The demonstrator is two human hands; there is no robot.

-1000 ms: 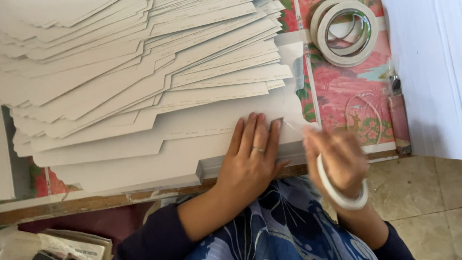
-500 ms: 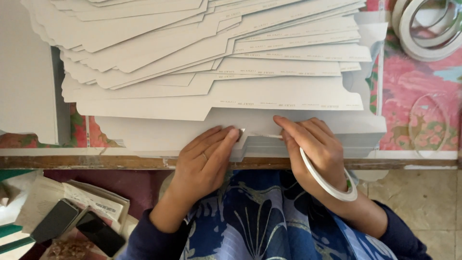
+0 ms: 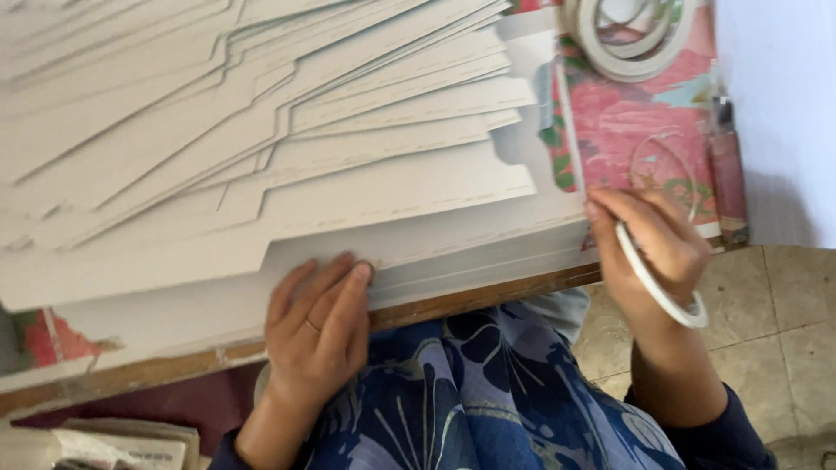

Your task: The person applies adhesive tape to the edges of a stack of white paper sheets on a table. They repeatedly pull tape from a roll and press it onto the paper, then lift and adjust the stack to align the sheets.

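Cardboard sheets [image 3: 261,148] lie fanned under flat, open left hand [image 3: 318,326]; right hand [image 3: 653,248] grips tape ring [image 3: 657,283].

Card stack [image 3: 261,165] and tape roll [image 3: 655,277], lower half of frame.

Stack: grey-white die-cut card sheets with notched tab edges, fanned flat across upper left and centre, near edge along the wooden table lip. Left hand [image 3: 318,331] lies flat, fingers pressing the bottom sheet's front edge at lower centre. Tape roll: thin white ring, tilted, hooked round the right hand [image 3: 653,248] at right centre, just beside the stack's right corner, fingertips touching that corner.
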